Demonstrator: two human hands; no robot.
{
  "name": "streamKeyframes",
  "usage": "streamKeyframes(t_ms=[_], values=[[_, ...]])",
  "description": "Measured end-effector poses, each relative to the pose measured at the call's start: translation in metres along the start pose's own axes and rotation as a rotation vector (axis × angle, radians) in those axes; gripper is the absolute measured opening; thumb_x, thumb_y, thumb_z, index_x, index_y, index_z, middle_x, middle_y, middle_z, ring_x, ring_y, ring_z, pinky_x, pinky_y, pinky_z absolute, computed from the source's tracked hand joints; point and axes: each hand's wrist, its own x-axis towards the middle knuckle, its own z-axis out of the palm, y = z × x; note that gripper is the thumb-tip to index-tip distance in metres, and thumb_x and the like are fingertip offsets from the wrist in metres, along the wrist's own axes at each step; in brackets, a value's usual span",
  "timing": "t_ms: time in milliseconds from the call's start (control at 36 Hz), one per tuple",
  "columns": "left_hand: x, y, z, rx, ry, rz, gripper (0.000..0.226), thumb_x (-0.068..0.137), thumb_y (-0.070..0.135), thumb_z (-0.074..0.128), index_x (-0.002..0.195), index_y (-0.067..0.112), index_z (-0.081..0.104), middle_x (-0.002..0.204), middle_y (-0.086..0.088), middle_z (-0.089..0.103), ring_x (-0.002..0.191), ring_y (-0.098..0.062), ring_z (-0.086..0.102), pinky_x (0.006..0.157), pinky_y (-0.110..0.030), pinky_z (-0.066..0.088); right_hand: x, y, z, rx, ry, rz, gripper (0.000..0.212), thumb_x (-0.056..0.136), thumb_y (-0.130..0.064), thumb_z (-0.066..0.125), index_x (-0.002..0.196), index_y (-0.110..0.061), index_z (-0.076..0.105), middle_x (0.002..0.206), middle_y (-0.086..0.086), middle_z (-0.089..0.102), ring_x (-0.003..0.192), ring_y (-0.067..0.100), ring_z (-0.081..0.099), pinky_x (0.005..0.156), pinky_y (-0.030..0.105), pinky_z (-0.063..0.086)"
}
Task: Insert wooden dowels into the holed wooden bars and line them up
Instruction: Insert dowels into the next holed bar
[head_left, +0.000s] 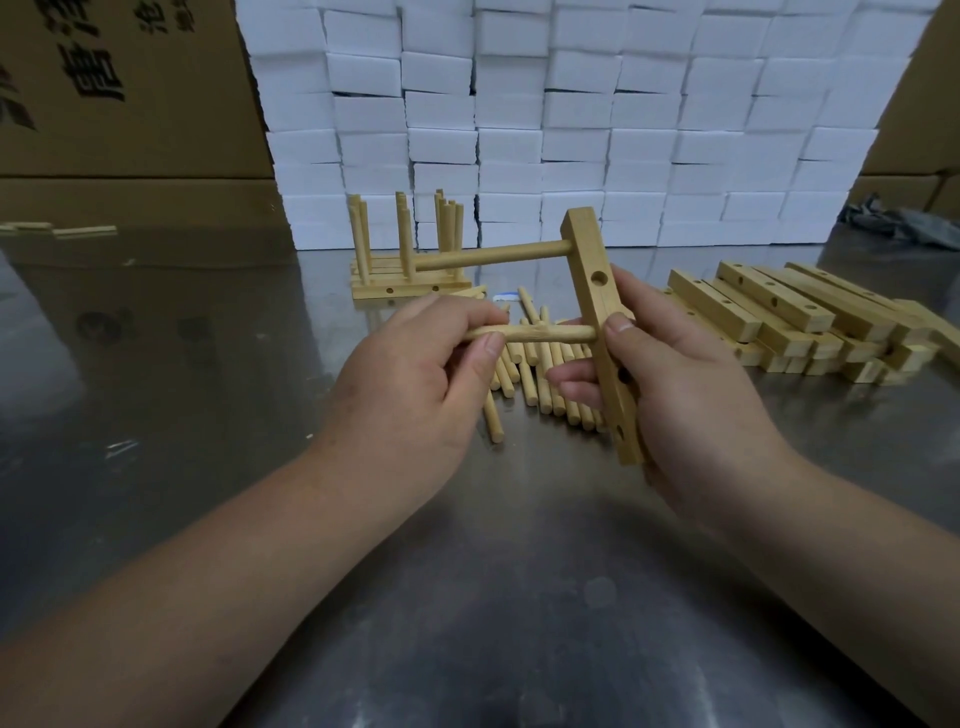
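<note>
In the right hand (691, 395), clamped between thumb and curled fingers, a square-edged holed bar (597, 291) of pale, smooth wood, standing near upright with its top tipped away. Along the face turned left, round drilled holes. Out of the topmost hole, jutting leftward, a seated dowel (493, 257), straight and round. Lower down, just beside the right thumb, a second dowel (545, 334), rougher and chipped along its middle, pinched by thumb and fingers of the left hand (415, 384), its far tip meeting the bar at a hole. Beneath and beyond both hands, loose dowels (540, 384) lying flat in a scatter. Well right of the grip, a low stack of bars (779, 317). Beyond the left hand, finished bars (405, 249) lying flat with dowels upright. Underneath everything, a dull, scuffed sheet-metal table (519, 597), softly reflective. At the back, a wall of white foam blocks (571, 130); left of that, brown cardboard cartons (130, 104) with black print.
</note>
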Motion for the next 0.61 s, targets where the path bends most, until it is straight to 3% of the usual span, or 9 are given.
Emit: streamKeyframes(t_ms=[139,306,417,500,611], values=[[-0.0024,-0.0018,0.0028,-0.09,-0.066,-0.067,0.013,0.089,0.027,0.05,0.095,0.031,0.06,0.069,0.017,0.049,0.069,0.005,0.047,0.058,-0.004,0.034,-0.0011,-0.0027,0.0004,0.051,-0.017,0.0,0.037,0.098,-0.008,0.04,0.126,-0.03,0.05,0.101,0.012,0.063,0.062,0.013,0.065,0.061,0.021,0.056],[-0.0027,-0.0033,0.0038,-0.103,-0.086,-0.08,0.022,0.091,0.02,0.051,0.109,0.023,0.064,0.067,0.021,0.046,0.068,0.011,0.046,0.058,-0.002,0.032,-0.0012,-0.0023,-0.0009,0.039,-0.039,0.014,0.043,0.099,-0.008,0.037,0.141,-0.019,0.041,0.097,0.008,0.063,0.061,0.012,0.065,0.061,0.021,0.056],[-0.0026,-0.0039,0.003,-0.12,-0.104,-0.088,0.017,0.09,0.026,0.048,0.098,0.031,0.061,0.064,0.017,0.05,0.065,0.007,0.047,0.055,-0.004,0.033,-0.0023,-0.0029,0.0007,0.027,-0.065,0.023,0.039,0.099,-0.009,0.037,0.135,-0.022,0.047,0.097,0.009,0.06,0.061,0.012,0.066,0.062,0.022,0.057],[-0.0028,-0.0022,0.0032,-0.167,-0.115,-0.127,0.007,0.084,0.035,0.044,0.083,0.039,0.049,0.068,0.028,0.053,0.059,0.006,0.047,0.05,-0.006,0.034,-0.0028,-0.0039,0.0013,0.023,-0.069,0.013,0.035,0.099,-0.009,0.036,0.121,-0.031,0.052,0.096,0.01,0.06,0.061,0.013,0.066,0.06,0.021,0.056],[-0.0026,-0.0022,0.0041,-0.192,-0.12,-0.135,0.007,0.084,0.034,0.043,0.08,0.036,0.049,0.064,0.027,0.052,0.055,0.003,0.046,0.047,-0.008,0.033,-0.003,-0.0026,0.0012,-0.017,-0.072,0.009,0.04,0.1,-0.01,0.035,0.136,-0.022,0.045,0.1,0.012,0.059,0.062,0.012,0.066,0.06,0.019,0.055]])
